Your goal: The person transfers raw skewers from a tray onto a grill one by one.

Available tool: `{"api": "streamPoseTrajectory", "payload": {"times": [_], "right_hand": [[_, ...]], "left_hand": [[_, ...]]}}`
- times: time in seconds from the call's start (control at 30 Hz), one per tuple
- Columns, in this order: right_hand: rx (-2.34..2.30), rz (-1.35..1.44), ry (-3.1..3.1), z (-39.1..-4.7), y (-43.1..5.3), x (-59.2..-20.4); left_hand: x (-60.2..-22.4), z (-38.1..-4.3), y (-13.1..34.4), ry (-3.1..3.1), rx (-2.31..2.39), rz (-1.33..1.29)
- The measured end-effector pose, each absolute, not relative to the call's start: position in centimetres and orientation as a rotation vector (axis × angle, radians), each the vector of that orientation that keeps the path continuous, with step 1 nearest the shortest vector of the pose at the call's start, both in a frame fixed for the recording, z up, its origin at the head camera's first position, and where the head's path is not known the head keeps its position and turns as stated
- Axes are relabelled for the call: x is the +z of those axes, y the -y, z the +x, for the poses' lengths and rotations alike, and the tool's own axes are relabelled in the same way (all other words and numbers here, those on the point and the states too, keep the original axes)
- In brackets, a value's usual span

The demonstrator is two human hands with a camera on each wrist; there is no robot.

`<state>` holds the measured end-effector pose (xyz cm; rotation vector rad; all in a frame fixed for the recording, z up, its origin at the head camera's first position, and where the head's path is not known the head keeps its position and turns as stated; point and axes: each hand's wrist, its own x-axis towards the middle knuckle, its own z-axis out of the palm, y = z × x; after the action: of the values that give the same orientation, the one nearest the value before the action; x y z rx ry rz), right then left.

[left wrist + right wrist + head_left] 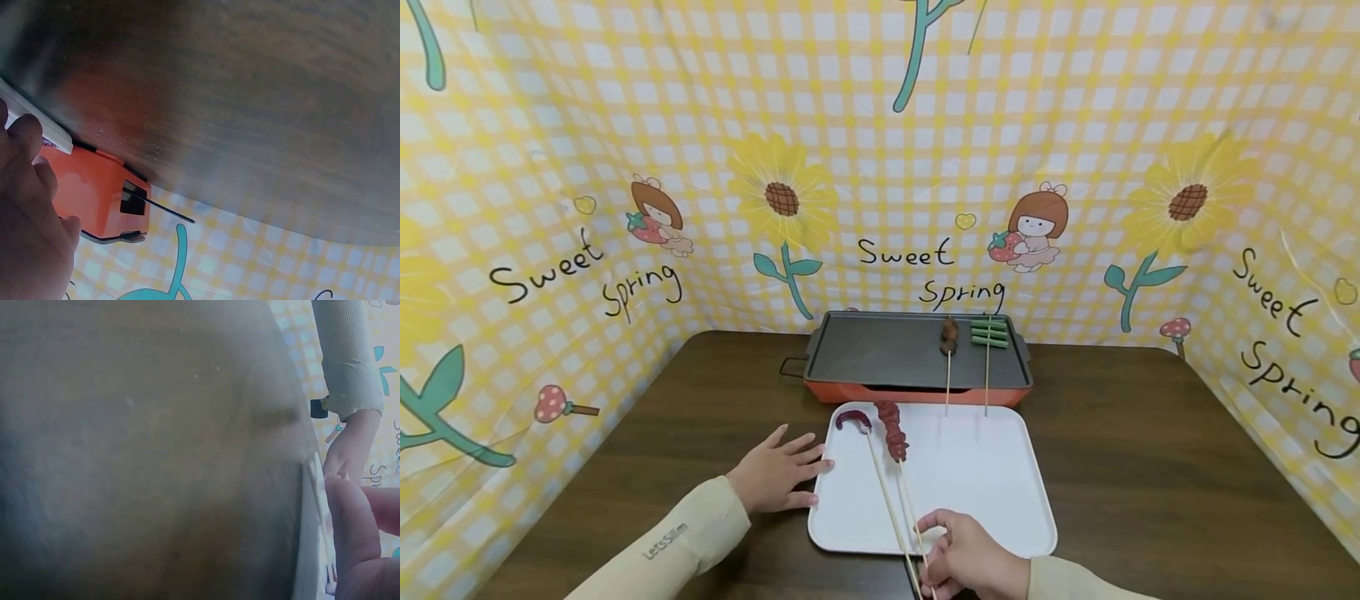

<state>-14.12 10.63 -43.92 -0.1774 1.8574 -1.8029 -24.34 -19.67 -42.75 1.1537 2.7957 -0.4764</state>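
Observation:
My right hand (pixel 966 550) pinches the stick of a red meat skewer (pixel 892 429) near the front edge of a white tray (pixel 985 508). The meat end points away, toward the tray's far left. Beside it on the left lies a skewer with a curled dark purple-red piece (pixel 853 419), shaped like a tentacle; its stick passes close to the right hand. My left hand (pixel 775 471) spreads its fingers at the tray's left edge, fingertips on the rim. In the right wrist view, the fingers (pixel 353 519) appear at the right side, with the stick barely visible.
Behind the tray stands an electric griddle (pixel 880 350) with an orange base and a wire handle on its left. A brown meat skewer (pixel 949 336) and a skewer of green pieces (pixel 988 334) lie on it, sticks reaching over the tray. Checked cloth (pixel 880 167) surrounds the wooden table (pixel 1150 467).

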Motion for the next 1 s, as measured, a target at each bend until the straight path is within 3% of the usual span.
{"api": "streamPoseTrajectory", "payload": {"times": [0.53,1.0], "right_hand": [[-1.789,-0.222,-1.901,-16.0,-10.8,-41.3],[-1.788,-0.145,-1.984,-20.5,-10.9,-40.2]], "left_hand": [[-42.6,-24.2,19.6,-2.796,-0.486,1.149],[-42.5,-24.0,19.4,-2.806,-0.489,1.143]]}}
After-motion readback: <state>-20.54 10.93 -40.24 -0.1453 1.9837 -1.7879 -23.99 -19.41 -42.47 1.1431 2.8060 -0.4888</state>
